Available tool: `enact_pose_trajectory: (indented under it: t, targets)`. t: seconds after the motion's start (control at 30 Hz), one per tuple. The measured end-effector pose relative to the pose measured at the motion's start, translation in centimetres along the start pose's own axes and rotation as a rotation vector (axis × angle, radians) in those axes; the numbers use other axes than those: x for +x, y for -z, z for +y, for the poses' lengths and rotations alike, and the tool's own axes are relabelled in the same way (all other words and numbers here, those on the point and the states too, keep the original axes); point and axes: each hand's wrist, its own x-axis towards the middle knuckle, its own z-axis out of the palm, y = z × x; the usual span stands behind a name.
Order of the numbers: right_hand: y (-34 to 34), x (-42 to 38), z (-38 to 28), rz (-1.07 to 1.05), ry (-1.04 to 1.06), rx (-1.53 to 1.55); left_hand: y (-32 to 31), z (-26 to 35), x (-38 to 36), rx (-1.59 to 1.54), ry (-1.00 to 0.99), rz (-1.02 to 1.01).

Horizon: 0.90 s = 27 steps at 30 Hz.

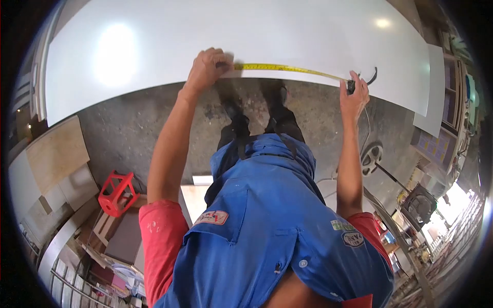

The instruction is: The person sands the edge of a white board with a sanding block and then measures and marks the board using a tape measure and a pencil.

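A yellow tape measure [280, 68] is drawn out along the near edge of a large white panel [257, 31]. Its blade runs between my two hands, roughly parallel to that edge. My left hand [206, 68] is closed at the blade's left end, with a small dark piece showing by the fingers. Around the dark tape case at the other end, my right hand [354, 95] is closed, thumb and fingers on either side. A black curved strap or cord [373, 76] lies on the panel just beyond my right hand.
A red plastic stool [117, 193] stands on the concrete floor [128, 128] at left, near leaning wooden boards [57, 151]. On the right are a spoked wheel [372, 156], a cable and shelving [452, 97]. My feet are under the panel's near edge.
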Motion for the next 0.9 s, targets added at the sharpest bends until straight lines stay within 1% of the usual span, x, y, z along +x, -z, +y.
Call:
enact_pose_trajectory:
  t: [0.03,0.07,0.13,0.27,0.3,0.33,0.4,0.9]
  targets:
    - [0.0,0.0,1.3,-0.047,-0.051,-0.016,-0.1,0.2,0.1,0.014,0.002,0.018]
    - [-0.1,0.0,2.2,-0.023,-0.051,-0.004,-0.1,0.5,0.1,0.032,-0.016,0.030]
    - [-0.5,0.2,3.8,-0.165,-0.059,0.059,-0.1,0.9,0.2,0.030,0.083,0.011]
    - [-0.8,0.6,4.8,-0.174,0.071,0.178,-1.1,1.4,0.3,0.027,0.123,0.040]
    - [-0.1,0.7,4.4,-0.200,0.022,0.204,-1.4,1.6,0.3,0.018,0.170,0.040]
    - [-0.1,0.9,4.5,-0.198,0.021,0.205,-1.6,1.6,0.3,0.020,0.168,0.039]
    - [-0.3,1.0,4.8,-0.184,0.092,0.211,-1.5,1.7,0.0,0.059,0.190,0.012]
    - [-0.4,1.1,4.9,-0.181,0.112,0.202,-1.1,1.9,-0.2,0.061,0.182,-0.026]
